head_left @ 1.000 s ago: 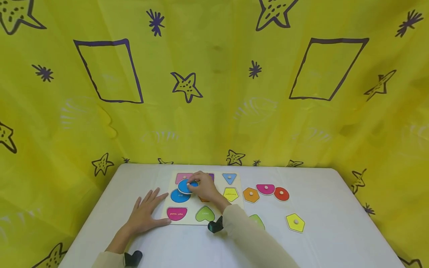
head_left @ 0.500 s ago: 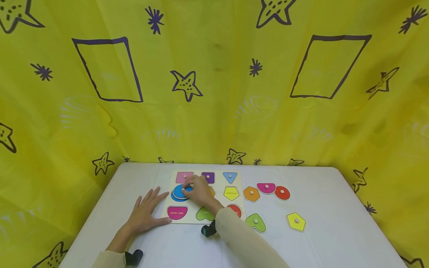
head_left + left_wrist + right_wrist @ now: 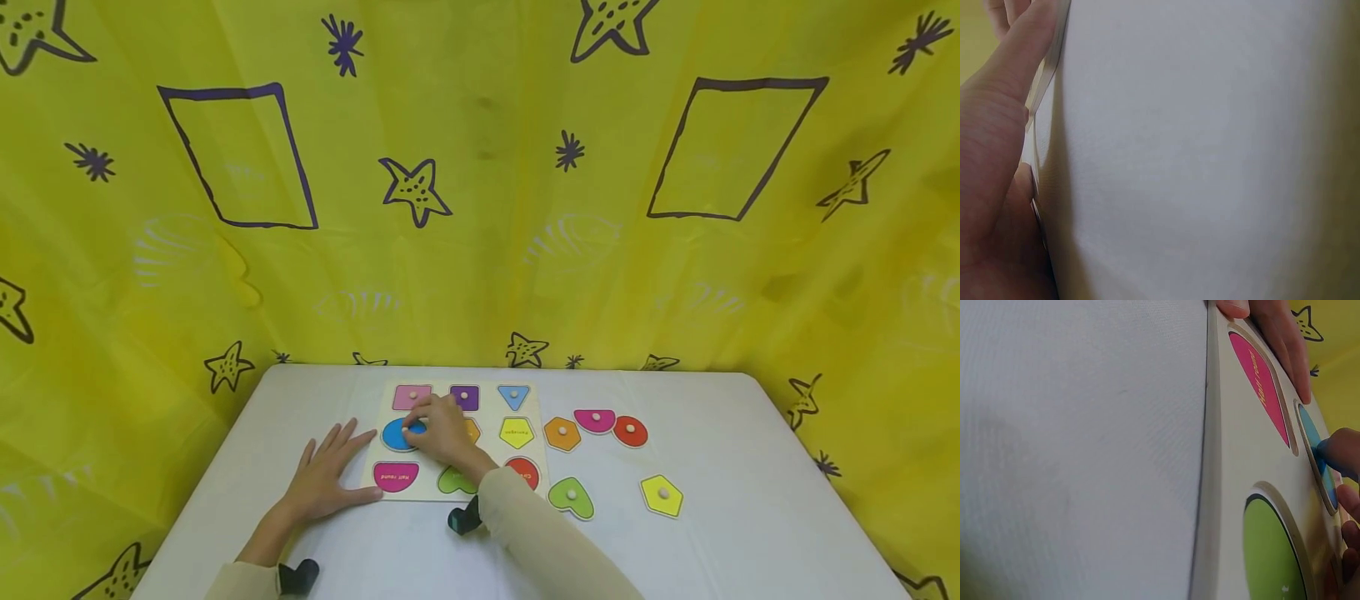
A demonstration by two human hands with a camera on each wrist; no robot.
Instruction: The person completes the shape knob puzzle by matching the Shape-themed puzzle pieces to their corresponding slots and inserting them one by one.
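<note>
A cream shape puzzle board [image 3: 427, 482] lies on the white table. My right hand [image 3: 446, 435] pinches the blue oval puzzle piece [image 3: 393, 435] by its knob, and the piece sits at the board's oval recess. In the right wrist view the thumb [image 3: 1342, 450] presses against the blue oval [image 3: 1310, 425]; the knob is hidden there. My left hand [image 3: 330, 479] lies with spread, straight fingers along the board's left edge, touching it with thumb and fingertips. The left wrist view shows mostly white cloth and part of that hand [image 3: 997, 137].
Pink rectangle [image 3: 405, 398], purple square [image 3: 471, 402] and blue triangle [image 3: 513, 404] pieces sit in the board's far row. Right of the board lie an orange hexagon [image 3: 553, 435], magenta half round [image 3: 588, 424], red circle [image 3: 637, 433], green heart [image 3: 561, 493] and yellow pentagon [image 3: 670, 503].
My right hand has brought the blue oval piece left and nearer to me, from overlapping the recess to lying level over it. The left hand stays in place.
</note>
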